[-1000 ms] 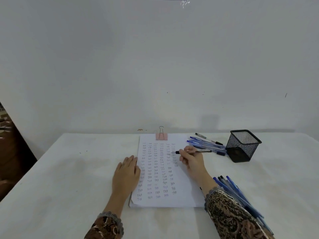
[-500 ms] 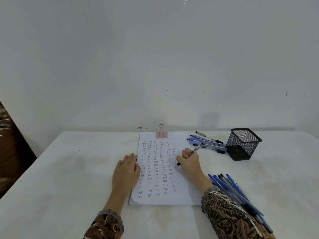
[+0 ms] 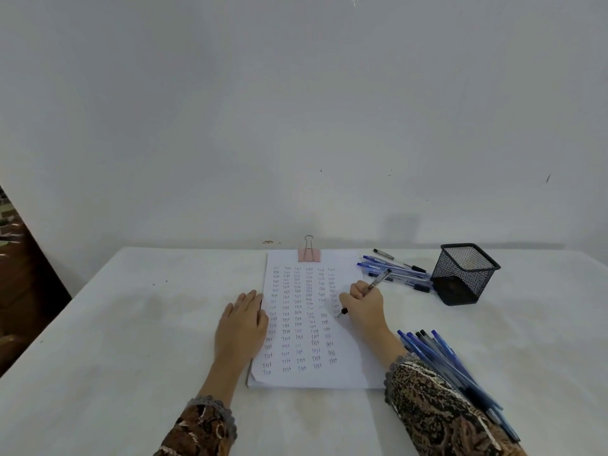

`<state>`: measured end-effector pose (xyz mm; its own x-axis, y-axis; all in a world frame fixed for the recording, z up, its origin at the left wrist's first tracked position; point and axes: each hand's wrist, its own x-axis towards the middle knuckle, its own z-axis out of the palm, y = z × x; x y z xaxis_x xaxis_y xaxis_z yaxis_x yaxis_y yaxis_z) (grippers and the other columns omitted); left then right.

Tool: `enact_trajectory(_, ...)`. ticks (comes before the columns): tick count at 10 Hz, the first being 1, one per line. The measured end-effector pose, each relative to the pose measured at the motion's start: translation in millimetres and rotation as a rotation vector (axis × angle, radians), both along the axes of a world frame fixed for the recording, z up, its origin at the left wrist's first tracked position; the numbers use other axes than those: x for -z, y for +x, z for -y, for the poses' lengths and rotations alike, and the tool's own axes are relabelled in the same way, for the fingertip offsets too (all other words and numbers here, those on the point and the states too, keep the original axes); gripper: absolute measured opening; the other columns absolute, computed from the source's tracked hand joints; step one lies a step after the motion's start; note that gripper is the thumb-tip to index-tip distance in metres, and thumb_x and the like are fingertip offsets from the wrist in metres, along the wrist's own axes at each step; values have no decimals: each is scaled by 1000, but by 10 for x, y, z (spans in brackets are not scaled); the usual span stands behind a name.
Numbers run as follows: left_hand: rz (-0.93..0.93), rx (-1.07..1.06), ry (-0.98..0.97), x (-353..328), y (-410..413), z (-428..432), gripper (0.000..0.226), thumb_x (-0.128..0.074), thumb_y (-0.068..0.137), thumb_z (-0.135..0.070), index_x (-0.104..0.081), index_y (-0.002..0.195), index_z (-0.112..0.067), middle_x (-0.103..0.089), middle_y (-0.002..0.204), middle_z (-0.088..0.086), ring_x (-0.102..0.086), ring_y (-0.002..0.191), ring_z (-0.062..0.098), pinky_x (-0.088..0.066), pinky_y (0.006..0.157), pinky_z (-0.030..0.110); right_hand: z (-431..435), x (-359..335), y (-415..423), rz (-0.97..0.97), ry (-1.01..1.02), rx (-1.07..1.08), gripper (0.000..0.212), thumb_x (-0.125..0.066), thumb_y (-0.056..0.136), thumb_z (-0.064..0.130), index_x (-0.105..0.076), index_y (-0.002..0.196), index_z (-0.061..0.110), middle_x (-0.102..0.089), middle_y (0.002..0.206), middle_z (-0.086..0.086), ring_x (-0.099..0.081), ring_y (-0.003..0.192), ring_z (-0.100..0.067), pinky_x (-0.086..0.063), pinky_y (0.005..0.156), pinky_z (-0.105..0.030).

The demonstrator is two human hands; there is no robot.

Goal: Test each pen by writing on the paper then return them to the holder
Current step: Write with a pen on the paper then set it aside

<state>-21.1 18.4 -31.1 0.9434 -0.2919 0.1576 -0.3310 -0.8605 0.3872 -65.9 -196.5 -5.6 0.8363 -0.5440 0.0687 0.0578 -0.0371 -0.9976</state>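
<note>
Right hand (image 3: 363, 307) has tilted pen (image 3: 381, 278) onto paper (image 3: 355, 370).

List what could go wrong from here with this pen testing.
1. The right sleeve lies against the near pile of pens; a sweep of the arm could roll them off the table.
2. A second pile of pens lies beside the mesh holder, so tested and untested ones could get mixed.
3. The right hand rests on the paper while writing with the pen; fresh ink may smear.
</note>
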Motion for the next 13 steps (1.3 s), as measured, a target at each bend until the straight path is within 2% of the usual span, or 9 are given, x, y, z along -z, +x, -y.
enact_trajectory(3, -9, -6, 2, -4, -1, -2, 47, -24, 99, -28, -24, 146, -18, -20, 154, -5, -12, 143, 11, -6, 117, 30, 17, 8, -7, 3, -17, 23, 51, -45, 68, -20, -19, 54, 21, -19, 48, 11, -14, 48, -7, -21, 47, -13)
enact_trajectory(9, -8, 13, -8, 13, 11, -16, 47, -24, 99, -27, -26, 145, -17, -21, 154, -3, -13, 143, 12, -7, 117, 30, 4, -39, -30, -2, -4, 23, 50, -42, 70, -22, -19, 57, 20, -17, 53, 6, -14, 43, -4, -16, 42, -11)
enact_trajectory(10, -10, 16, -20, 8, 6, -19, 47, -25, 99, -26, -27, 145, -17, -22, 154, -3, -13, 143, 12, -8, 117, 31, 58, -37, -18, -20, 107, 38, 50, -42, 72, -20, -21, 54, 21, -19, 48, 6, -16, 43, -7, -16, 39, -15)
enact_trajectory(11, -5, 25, -18, 11, 11, -20, 47, -24, 99, -27, -27, 145, -17, -22, 154, -3, -13, 143, 12, -8, 117, 32, 209, -101, -32, 18, 536, 88, 44, -50, 86, 1, -33, 51, 19, -32, 40, 5, -29, 33, -8, -19, 35, -12)
enact_trajectory(12, -6, 20, -13, 22, 4, -18, 48, -23, 99, -28, -25, 145, -17, -21, 154, -3, -13, 143, 12, -8, 117, 31, 285, -221, -42, 124, 731, 80, 49, -41, 95, 49, -34, 56, 21, -32, 39, 6, -29, 30, -8, -19, 33, -12)
enact_trajectory(13, -6, 15, -5, 20, 10, -14, 48, -22, 99, -28, -23, 146, -18, -19, 154, -3, -12, 143, 11, -7, 118, 31, 213, -339, -15, 219, 741, 86, 48, -28, 94, 58, -41, 68, 20, -32, 38, 5, -26, 29, -10, -20, 36, -11)
